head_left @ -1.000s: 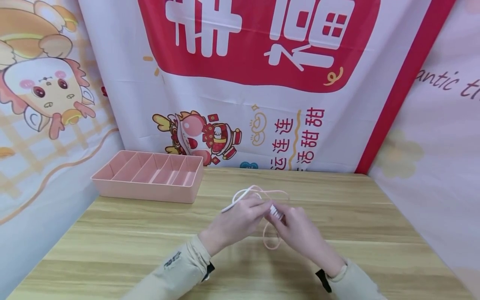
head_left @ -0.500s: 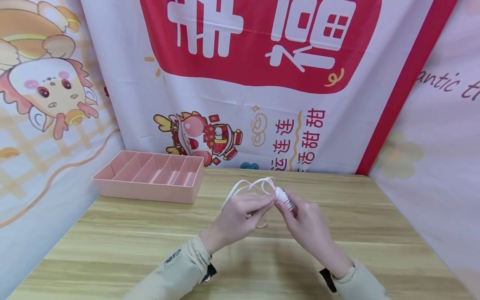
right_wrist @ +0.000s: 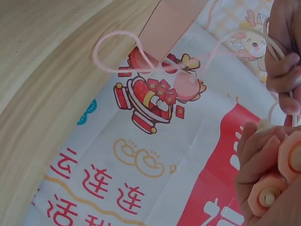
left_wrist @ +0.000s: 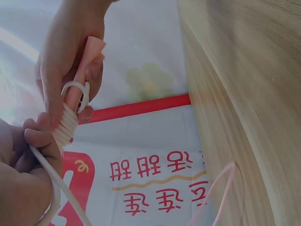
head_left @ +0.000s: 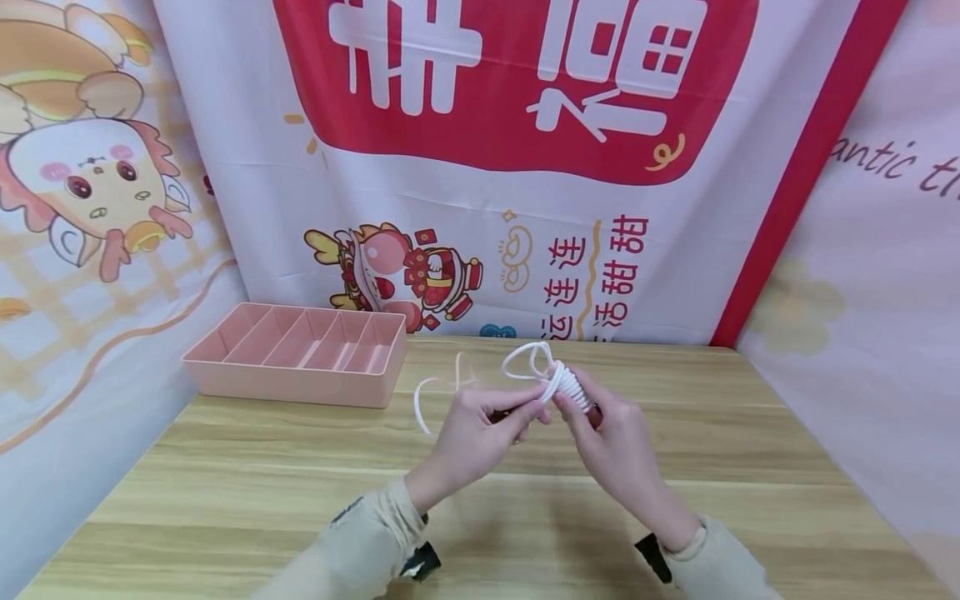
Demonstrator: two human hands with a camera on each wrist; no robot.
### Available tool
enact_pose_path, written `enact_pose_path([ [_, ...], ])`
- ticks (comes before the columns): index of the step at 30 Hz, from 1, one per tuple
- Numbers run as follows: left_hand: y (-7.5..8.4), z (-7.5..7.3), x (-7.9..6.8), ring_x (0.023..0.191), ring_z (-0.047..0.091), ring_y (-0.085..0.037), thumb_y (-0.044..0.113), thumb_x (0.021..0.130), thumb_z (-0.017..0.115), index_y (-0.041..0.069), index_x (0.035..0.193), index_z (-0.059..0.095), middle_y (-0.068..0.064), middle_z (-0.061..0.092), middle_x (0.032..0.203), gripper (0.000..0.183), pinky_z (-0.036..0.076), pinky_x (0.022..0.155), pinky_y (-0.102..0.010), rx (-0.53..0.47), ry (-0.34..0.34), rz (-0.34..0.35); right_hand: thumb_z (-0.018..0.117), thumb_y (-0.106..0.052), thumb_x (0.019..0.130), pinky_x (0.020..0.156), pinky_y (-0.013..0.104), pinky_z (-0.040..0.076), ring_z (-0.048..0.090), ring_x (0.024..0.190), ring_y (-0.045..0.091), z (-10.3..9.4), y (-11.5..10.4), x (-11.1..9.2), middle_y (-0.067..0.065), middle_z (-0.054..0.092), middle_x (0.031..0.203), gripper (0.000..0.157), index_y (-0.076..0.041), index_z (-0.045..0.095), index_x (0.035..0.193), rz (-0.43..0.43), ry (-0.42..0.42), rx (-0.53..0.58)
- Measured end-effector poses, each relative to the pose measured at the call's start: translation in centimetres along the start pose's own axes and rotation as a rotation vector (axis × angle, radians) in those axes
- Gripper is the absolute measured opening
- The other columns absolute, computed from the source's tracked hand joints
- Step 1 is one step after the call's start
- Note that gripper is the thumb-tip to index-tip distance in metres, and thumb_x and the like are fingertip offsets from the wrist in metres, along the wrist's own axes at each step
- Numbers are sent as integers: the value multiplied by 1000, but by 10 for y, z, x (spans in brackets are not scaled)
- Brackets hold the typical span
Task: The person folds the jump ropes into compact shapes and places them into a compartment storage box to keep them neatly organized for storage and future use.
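A jump rope has its white cord [head_left: 572,388] wound in tight turns around its pink handles [left_wrist: 89,54]. My right hand [head_left: 618,437] grips this bundle, thumb along the turns. In the right wrist view two handle ends [right_wrist: 268,197] poke out of that hand side by side. My left hand [head_left: 476,429] pinches the running cord right beside the coil, with thumb and fingertips together. A small loop of cord [head_left: 528,354] stands up above the coil. Loose pinkish-white cord [right_wrist: 122,34] trails from the left hand in a curl.
A pink divided box [head_left: 300,375] with several compartments stands at the back left of the wooden table [head_left: 480,542]. Printed cloths hang behind [head_left: 420,187] and at both sides. Beige sleeves [head_left: 352,542] cover both forearms.
My hands and the bundle have risen a little. The left hand draws the cord across the coil, more white turns show, and the loose cord has swung left.
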State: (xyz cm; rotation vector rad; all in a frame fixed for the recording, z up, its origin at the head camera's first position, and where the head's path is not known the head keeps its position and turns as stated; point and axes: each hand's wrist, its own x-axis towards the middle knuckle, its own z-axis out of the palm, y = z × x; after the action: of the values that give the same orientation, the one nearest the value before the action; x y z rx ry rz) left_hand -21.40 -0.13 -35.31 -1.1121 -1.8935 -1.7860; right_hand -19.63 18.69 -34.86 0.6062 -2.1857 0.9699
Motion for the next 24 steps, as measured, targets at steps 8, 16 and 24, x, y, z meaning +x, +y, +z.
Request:
enact_pose_path([
  [8,-2,-12,4,46,38,-5,5,94,66,2,115,71,-4,74,87,22,32,40,-21,-2,-89,-37,60,-18,100,36,27,42,52,48,15,-3,1,3,6,66,77,30,-12,63,129,272,-157,364],
  [16,-5,-16,7,62,57,-4,-2,91,68,-1,111,73,-2,73,87,20,43,50,-18,144,-104,184,57,-15,102,33,25,36,44,42,13,-6,2,5,13,64,77,29,-7,62,129,341,-235,424],
  [24,-5,-16,8,81,69,-12,-8,82,74,-6,106,73,-8,73,91,24,52,70,-16,416,-131,502,58,-33,101,34,25,36,45,43,15,-11,1,7,12,63,77,30,-14,66,123,410,-327,457],
])
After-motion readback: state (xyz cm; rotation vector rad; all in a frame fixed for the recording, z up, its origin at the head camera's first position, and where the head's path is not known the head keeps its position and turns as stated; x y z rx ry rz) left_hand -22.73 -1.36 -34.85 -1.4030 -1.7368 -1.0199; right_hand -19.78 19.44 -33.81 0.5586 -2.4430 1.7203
